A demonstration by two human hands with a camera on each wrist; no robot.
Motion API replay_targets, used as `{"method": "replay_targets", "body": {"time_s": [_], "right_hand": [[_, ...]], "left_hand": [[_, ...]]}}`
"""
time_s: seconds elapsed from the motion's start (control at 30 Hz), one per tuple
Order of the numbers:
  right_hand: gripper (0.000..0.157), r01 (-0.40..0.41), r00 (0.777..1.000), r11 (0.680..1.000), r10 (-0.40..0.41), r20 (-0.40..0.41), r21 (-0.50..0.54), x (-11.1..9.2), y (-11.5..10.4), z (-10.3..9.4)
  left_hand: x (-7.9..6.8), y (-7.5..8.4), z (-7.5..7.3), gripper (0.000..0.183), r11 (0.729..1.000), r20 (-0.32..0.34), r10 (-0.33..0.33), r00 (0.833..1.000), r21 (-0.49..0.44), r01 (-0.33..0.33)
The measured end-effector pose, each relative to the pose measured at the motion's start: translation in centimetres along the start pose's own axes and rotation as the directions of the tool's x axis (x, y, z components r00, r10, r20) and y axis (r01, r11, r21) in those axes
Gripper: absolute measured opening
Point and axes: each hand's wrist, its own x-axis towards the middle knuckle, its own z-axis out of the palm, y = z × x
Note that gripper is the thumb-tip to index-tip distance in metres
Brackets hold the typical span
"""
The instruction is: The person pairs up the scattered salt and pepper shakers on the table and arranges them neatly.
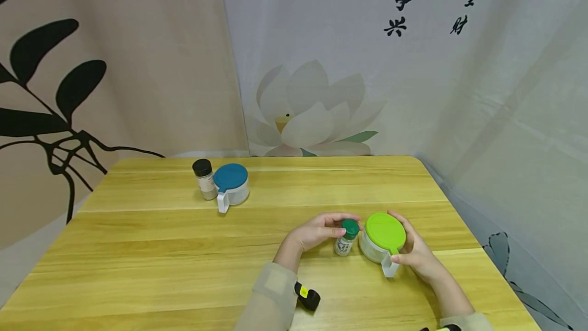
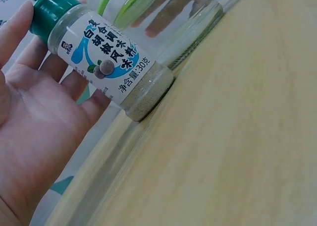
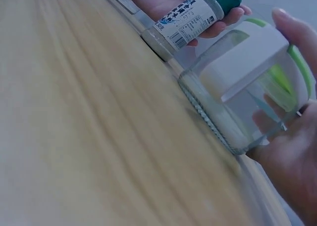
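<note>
A small pepper shaker (image 1: pixel 343 245) with a green cap stands upright on the wooden table. My left hand (image 1: pixel 317 232) holds it near the cap, thumb on one side and fingers behind; the white label and pale powder show in the left wrist view (image 2: pixel 106 62). Just right of it stands a clear seasoning jar (image 1: pixel 373 250) with a lime-green lid and a white handle. Around the jar's right side curls my right hand (image 1: pixel 419 255), its thumb near the handle. In the right wrist view the jar (image 3: pixel 242 77) rests on the table, close beside the shaker.
Toward the back left of the table (image 1: pixel 184 249) stand a black-capped shaker (image 1: pixel 205 180) and a blue-lidded jar (image 1: pixel 233 183) with a white handle, side by side. Behind the table hangs a printed curtain (image 1: pixel 317 29). A black strap end (image 1: pixel 309 298) sticks out at the left wrist.
</note>
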Motion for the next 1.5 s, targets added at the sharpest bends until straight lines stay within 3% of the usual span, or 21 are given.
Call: {"method": "replay_targets", "body": {"time_s": [0.73, 1.13, 1.5], "right_hand": [[0.104, -0.004, 0.999, 1.000, 0.003, 0.035, 0.015, -0.1, -0.1, -0.2], [0.100, 0.062, 0.997, 0.997, -0.060, 0.041, -0.036, 0.2, -0.2, -0.2], [0.085, 0.176, 0.984, 0.978, -0.177, -0.006, -0.113, 0.4, -1.3, -0.2]], "left_hand": [[0.0, -0.1, 0.0, 0.053, 1.000, -0.011, -0.010, 1.000, -0.008, 0.010], [-0.1, -0.1, 0.0, 0.048, 1.000, -0.055, 0.001, 0.998, -0.009, -0.001], [-0.6, 0.6, 0.2, 0.045, 0.998, -0.180, -0.055, 0.982, 0.024, 0.060]]}}
